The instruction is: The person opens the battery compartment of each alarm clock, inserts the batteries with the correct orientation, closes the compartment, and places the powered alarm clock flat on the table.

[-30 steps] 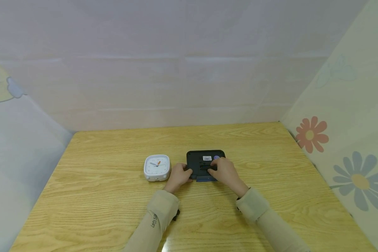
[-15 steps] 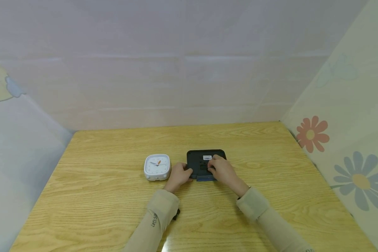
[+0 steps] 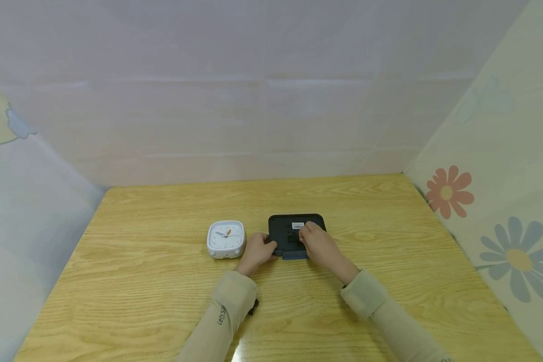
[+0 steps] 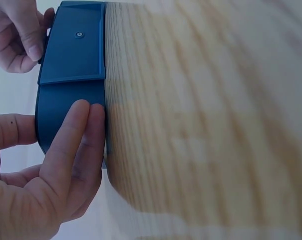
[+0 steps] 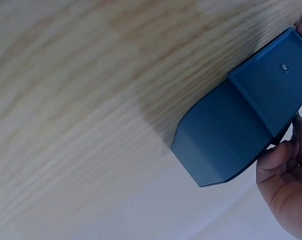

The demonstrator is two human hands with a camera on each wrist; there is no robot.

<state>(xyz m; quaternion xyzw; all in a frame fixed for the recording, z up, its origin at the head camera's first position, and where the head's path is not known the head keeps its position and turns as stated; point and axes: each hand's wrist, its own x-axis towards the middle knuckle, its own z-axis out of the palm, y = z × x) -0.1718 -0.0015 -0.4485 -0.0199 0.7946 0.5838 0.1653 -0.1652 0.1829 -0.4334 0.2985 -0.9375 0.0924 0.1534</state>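
A black rectangular device (image 3: 282, 229) lies on the wooden table with its back up, a white barcode label (image 3: 297, 225) on it. Its dark blue-looking edge with a screwed panel (image 4: 73, 50) faces the wrist cameras. My left hand (image 3: 257, 254) grips the device's left end, thumb on the back and fingers along the near edge. Over the right half of the back, my right hand (image 3: 319, 245) has its fingers curled, and in the right wrist view the thumb and fingers (image 5: 273, 157) pinch a small dark piece there. Most of that piece is hidden.
A white alarm clock (image 3: 226, 239) stands just left of my left hand. Beside the left sleeve shows a small black object (image 3: 253, 307). Pale walls with printed flowers (image 3: 450, 192) enclose the table (image 3: 163, 281) at the back and sides.
My right hand has shifted slightly, its fingertips curling in closer together and covering the round purple sticker seen earlier. My left hand, the device and the alarm clock stay in place.
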